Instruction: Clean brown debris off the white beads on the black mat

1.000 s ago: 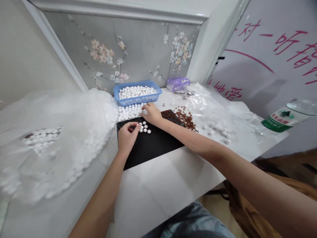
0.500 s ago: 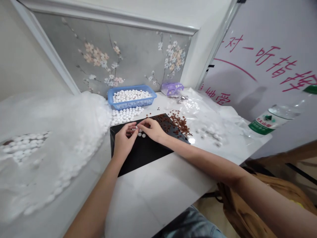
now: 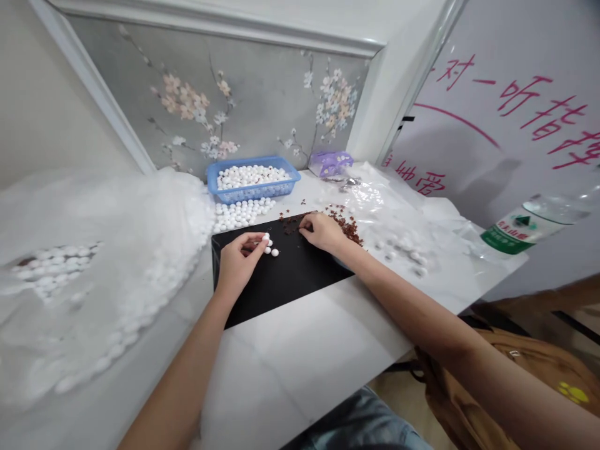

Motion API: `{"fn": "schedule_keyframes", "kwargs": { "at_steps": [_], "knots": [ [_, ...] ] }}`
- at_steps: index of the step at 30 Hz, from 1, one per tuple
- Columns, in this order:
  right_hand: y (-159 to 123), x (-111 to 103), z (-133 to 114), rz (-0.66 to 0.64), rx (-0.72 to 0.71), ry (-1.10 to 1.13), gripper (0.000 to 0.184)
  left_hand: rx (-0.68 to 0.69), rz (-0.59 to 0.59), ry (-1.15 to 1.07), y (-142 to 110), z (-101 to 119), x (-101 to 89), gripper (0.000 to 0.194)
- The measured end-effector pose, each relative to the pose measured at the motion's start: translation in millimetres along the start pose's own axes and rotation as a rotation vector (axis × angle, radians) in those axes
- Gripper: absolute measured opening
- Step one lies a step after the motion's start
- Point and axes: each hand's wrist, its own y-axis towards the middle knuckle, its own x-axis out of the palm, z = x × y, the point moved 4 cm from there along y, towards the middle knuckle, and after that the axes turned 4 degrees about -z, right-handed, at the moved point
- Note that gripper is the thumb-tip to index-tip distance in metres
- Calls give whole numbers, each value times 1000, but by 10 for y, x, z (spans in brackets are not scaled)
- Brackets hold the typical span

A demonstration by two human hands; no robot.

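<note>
Over the left part of a black mat (image 3: pixel 276 290), my left hand (image 3: pixel 238 257) is closed in a pinch on a white ball (image 3: pixel 266 237). A few more white balls (image 3: pixel 274 252) rest on the mat beside its fingertips. My right hand (image 3: pixel 323 231) is at the mat's far side, fingertips pressed together among small brown star-shaped pieces (image 3: pixel 347 225). Whatever sits between those fingertips is too small to make out. Part of the star pile is hidden behind the right hand.
Behind the mat stands a blue basket (image 3: pixel 253 192) full of white balls, with loose balls (image 3: pixel 239 214) before it. A large plastic bag of balls (image 3: pixel 154 269) lies left. To the right are clear plastic bags (image 3: pixel 375 194), a purple packet (image 3: pixel 330 164) and a water bottle (image 3: pixel 515 228).
My right hand has moved away from the left hand, rightward to the brown stars. My left hand stays near its place, the white ball in its fingers now plainly visible.
</note>
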Motion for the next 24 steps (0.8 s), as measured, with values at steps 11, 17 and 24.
{"fn": "schedule_keyframes", "kwargs": {
  "at_steps": [11, 17, 24],
  "knots": [
    [-18, 20, -68, 114, -45, 126, 10, 1, 11, -54, 1, -7, 4, 34],
    [-56, 40, -171, 116, -67, 380, 13, -40, -25, -242, 4, -41, 30, 37],
    [-141, 116, -354, -32, 31, 1137, 28, -111, -55, -364, -3, -35, 32, 36]
  ]
}}
